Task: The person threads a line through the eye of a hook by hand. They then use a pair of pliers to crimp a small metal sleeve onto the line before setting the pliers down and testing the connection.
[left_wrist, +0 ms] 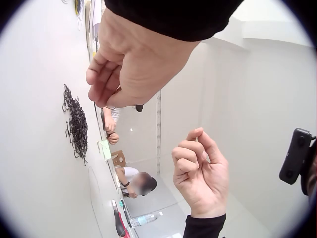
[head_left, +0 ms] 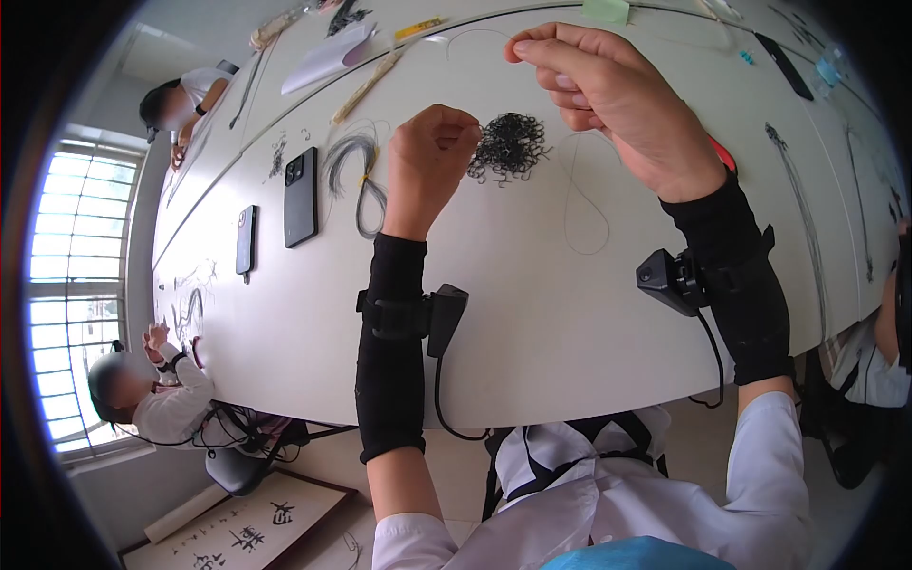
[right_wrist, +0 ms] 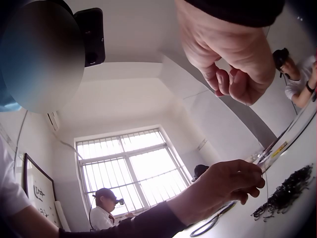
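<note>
And there hung the left hand (head_left: pixel 427 176) above the bench (head_left: pixel 532 332), with the pile of hooks (head_left: pixel 510 149) on the bench just to the right of its fingertips in the head view, nearer to it than to the right hand (head_left: pixel 606 90)! That short gap looked like the one the coming move turned on: hooks to the right and lower, the left grip the closer of the two, and no clear long axis to the roundish heap. The left grip had thumb and fingers drawn together, but whether anything sat between them could not be told. Over on the other side, the right grip appeared to pinch a thin line (head_left: pixel 475 30), which arced leftward from the fingertips, hair-fine and springy by the look of it. And the hooks themselves? Small, black and bent, with a faint gleam in the right wrist view, densely tangled in the middle, loose strays poking out around the edge
</note>
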Available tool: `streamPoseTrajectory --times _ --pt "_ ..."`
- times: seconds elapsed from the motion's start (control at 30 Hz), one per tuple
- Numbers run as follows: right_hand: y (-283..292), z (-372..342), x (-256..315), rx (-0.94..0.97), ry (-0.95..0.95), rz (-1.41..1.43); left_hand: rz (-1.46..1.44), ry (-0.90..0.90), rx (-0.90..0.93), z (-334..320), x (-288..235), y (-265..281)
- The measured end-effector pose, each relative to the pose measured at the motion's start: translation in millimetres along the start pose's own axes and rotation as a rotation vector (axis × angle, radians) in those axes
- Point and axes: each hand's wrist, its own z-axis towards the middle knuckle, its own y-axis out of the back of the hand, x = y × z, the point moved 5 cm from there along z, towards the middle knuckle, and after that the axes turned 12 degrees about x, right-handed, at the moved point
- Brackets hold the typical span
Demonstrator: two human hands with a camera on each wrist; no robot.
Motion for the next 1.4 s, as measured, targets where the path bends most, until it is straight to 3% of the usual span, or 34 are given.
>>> streamPoseTrajectory --times 0.13,0.23,0.37,0.7,0.77,0.97,1.17,1.27,1.4 --pt "2 5 -9 -0.008 0.024 -0.022 -0.215 0.028 -0.008 -3 -13 5" --pt "0 7 -19 -0.037 -0.004 0.002 -0.702 0.066 0.035 -8 -32 6" --pt "-12 6 -24 -0.005 -0.029 0.088 -0.838 0.002 0.005 -14 -57 4" --pt "-18 0 -21 0.120 -0.111 0.198 -0.707 -0.105 -0.100 -19 -72 1" --pt "-15 1 -20 0.086 -0.096 0.160 -0.663 -0.084 -0.111 -20 -73 1" --pt "-10 2 -13 -0.004 0.028 -0.102 -0.149 -0.116 -0.209 -23 -91 7" --pt "-10 4 -13 -0.029 0.115 -0.337 -0.062 -0.138 -0.203 -23 -89 6" --pt "-7 7 -14 -0.066 0.177 -0.388 -0.066 -0.170 -0.235 -23 -89 7" --pt "-7 2 -6 -0.068 0.137 -0.292 -0.645 -0.011 -0.129 -22 -80 2"
